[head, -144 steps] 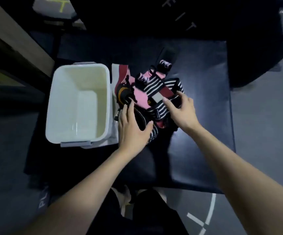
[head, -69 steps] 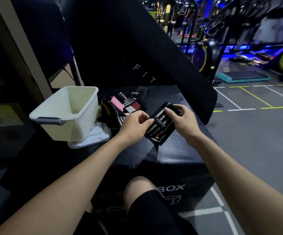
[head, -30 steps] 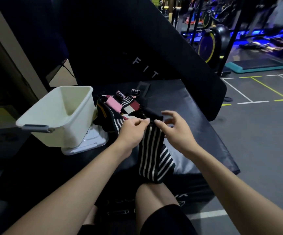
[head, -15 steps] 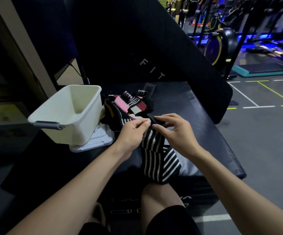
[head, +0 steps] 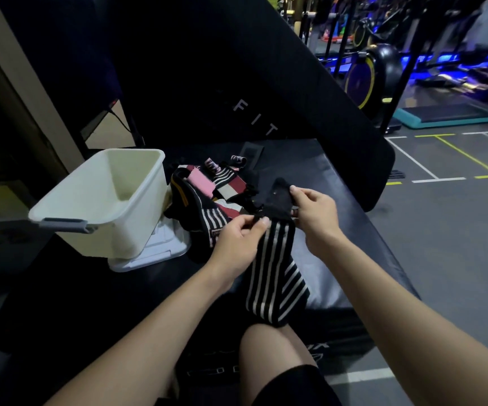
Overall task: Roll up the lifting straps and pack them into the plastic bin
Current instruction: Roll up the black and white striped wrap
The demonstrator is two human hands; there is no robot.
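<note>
A black lifting strap with white stripes [head: 275, 276] hangs unrolled from both my hands down over the edge of the black padded box [head: 319, 183]. My left hand [head: 238, 244] pinches its left edge just below the plain black end. My right hand [head: 314, 212] pinches that black end and lifts it. A heap of more straps [head: 207, 194], pink, maroon and striped, lies on the box behind my hands. The white plastic bin [head: 105, 200] stands to the left of the heap with nothing visible inside it.
The bin sits on its white lid [head: 155, 250]. A big black pad marked FIT [head: 251, 92] leans behind the box. My bare knee [head: 272, 353] is below the hanging strap. Gym machines and marked floor lie to the right.
I picked one striped strap out of the heap and let it unroll downward. In the last half second my right hand lifted the black end higher and away from my left hand.
</note>
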